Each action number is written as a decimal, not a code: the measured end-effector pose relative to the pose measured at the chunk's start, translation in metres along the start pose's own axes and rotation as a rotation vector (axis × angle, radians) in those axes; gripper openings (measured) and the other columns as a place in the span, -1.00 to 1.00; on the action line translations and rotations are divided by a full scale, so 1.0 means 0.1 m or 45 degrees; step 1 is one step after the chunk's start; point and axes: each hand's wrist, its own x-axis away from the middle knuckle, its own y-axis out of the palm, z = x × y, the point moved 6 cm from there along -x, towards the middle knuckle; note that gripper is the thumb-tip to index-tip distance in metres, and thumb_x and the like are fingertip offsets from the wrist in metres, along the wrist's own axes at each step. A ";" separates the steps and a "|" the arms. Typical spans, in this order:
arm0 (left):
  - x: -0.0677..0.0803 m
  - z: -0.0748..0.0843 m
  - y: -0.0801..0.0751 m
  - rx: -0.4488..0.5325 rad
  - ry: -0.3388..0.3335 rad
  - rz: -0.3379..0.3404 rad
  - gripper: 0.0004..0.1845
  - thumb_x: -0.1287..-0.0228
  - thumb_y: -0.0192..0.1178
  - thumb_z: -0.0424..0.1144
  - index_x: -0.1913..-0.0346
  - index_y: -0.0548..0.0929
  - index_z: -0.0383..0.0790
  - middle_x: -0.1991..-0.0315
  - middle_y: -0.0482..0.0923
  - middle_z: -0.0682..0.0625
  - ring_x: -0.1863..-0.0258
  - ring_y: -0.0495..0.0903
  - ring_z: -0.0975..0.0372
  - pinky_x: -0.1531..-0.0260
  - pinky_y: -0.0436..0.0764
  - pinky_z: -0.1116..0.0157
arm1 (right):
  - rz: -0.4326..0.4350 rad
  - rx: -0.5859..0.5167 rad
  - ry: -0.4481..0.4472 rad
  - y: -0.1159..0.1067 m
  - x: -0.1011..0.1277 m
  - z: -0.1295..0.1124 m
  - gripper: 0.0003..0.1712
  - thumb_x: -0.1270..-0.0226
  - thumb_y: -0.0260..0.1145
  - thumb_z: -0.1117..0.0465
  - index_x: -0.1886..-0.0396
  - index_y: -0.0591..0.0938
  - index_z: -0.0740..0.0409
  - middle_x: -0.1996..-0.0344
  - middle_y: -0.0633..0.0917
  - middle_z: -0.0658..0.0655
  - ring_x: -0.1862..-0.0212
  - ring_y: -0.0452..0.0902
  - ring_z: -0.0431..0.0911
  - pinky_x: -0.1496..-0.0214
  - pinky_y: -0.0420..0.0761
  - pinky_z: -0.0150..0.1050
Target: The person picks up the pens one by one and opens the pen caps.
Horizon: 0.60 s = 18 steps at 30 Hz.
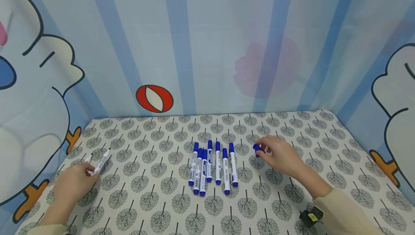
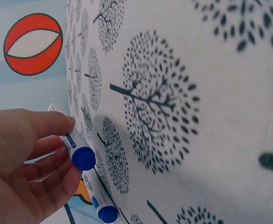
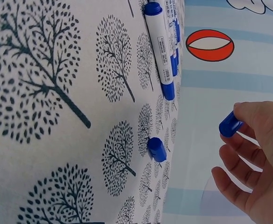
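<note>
Left hand [image 1: 72, 184] grasping an uncapped marker [image 1: 101, 162], its long axis pointing toward 1 o'clock, right hand [image 1: 281, 156] pinching a blue cap [image 1: 257, 148], six capped markers [image 1: 212, 166] lying on worktop [image 1: 155, 206], running 12 to 6 o'clock.

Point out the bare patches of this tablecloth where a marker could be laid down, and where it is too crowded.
Bare cloth lies between the left hand with its uncapped markers and the row of capped markers, along the near edge below that row, and in the far strip by the backdrop. It is crowded at the row and around the right hand, which pinches a blue cap with another cap lying close by.
</note>
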 end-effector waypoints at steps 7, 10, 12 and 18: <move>-0.03 -0.08 0.00 -0.022 -0.068 -0.004 -0.65 -0.03 0.25 -0.20 0.20 0.58 -0.43 0.47 0.58 -0.19 0.60 0.48 0.13 0.71 0.39 0.25 | -0.002 0.009 0.006 0.00 0.00 0.00 -0.71 -0.06 0.39 0.21 0.18 0.61 0.13 0.42 0.61 -0.05 0.41 0.50 -0.20 0.45 0.47 -0.43; -0.03 -0.11 0.00 -0.022 -0.113 -0.004 -0.67 -0.02 0.25 -0.22 0.23 0.58 -0.44 0.51 0.57 -0.18 0.63 0.46 0.13 0.72 0.39 0.25 | -0.010 0.003 0.011 0.00 0.00 0.00 -0.72 -0.07 0.38 0.21 0.18 0.62 0.13 0.42 0.61 -0.05 0.41 0.49 -0.22 0.45 0.47 -0.44; -0.02 -0.14 0.00 -0.032 -0.145 -0.003 -0.67 -0.01 0.25 -0.22 0.23 0.57 -0.45 0.53 0.56 -0.18 0.64 0.45 0.13 0.73 0.38 0.24 | -0.013 -0.002 0.011 0.01 0.00 0.00 -0.72 -0.07 0.38 0.21 0.18 0.62 0.13 0.42 0.61 -0.06 0.41 0.49 -0.22 0.45 0.47 -0.44; -0.02 -0.19 0.01 -0.063 -0.206 -0.030 -0.64 0.02 0.27 -0.21 0.22 0.56 -0.45 0.51 0.55 -0.22 0.60 0.46 0.08 0.71 0.39 0.20 | -0.021 -0.009 0.010 0.01 0.01 0.01 -0.73 -0.08 0.38 0.22 0.18 0.61 0.12 0.43 0.60 -0.07 0.40 0.50 -0.22 0.46 0.46 -0.45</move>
